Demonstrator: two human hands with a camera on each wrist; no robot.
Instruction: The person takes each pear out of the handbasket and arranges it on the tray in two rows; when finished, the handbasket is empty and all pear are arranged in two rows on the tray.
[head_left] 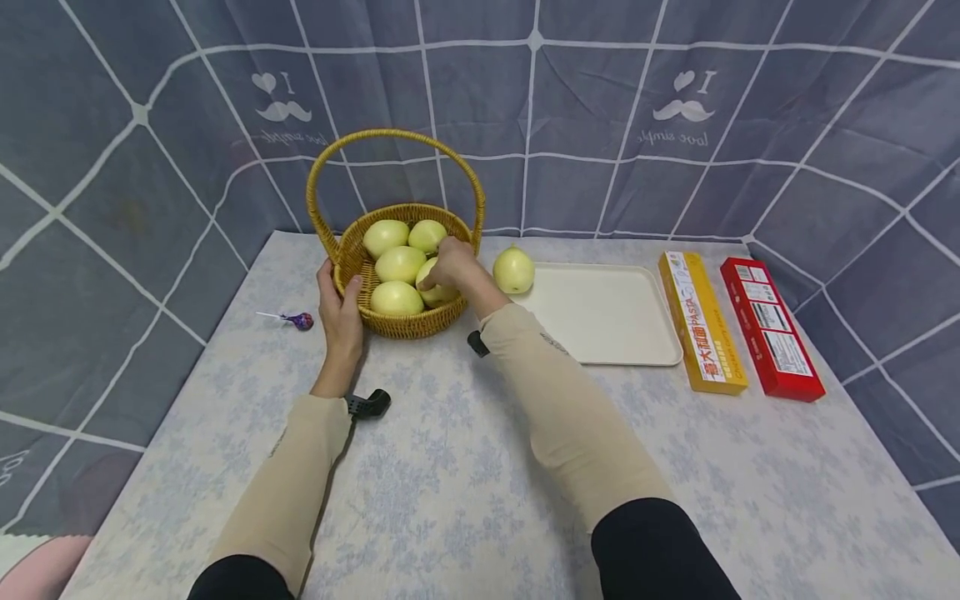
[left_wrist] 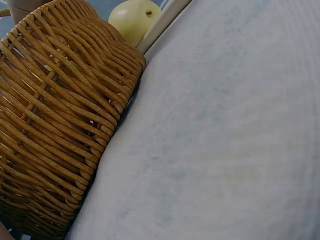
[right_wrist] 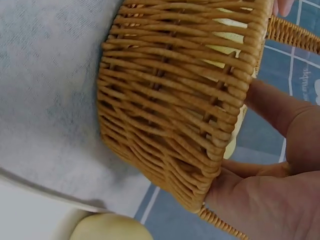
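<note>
A wicker basket (head_left: 412,329) with a tall arched handle holds several pale yellow-green apples (head_left: 400,264). My left hand (head_left: 341,315) grips the basket's left side, thumb at the rim and the other fingers outside. Inside the basket, at its right side, my right hand (head_left: 456,268) holds an apple (head_left: 433,292) with curled fingers; the hand partly covers it. In the right wrist view the thumb and fingers reach over the rim, and the basket wall hides most of the fruit. Another apple (head_left: 513,271) sits to the right of the basket, at the tray's left edge.
A cream rectangular tray (head_left: 615,312) lies right of the basket. Beyond it are a yellow pasta box (head_left: 701,325) and a red box (head_left: 772,329). A wrapped lollipop (head_left: 302,321) lies left of my left hand. A grey-blue checked curtain (head_left: 480,100) stands behind the table.
</note>
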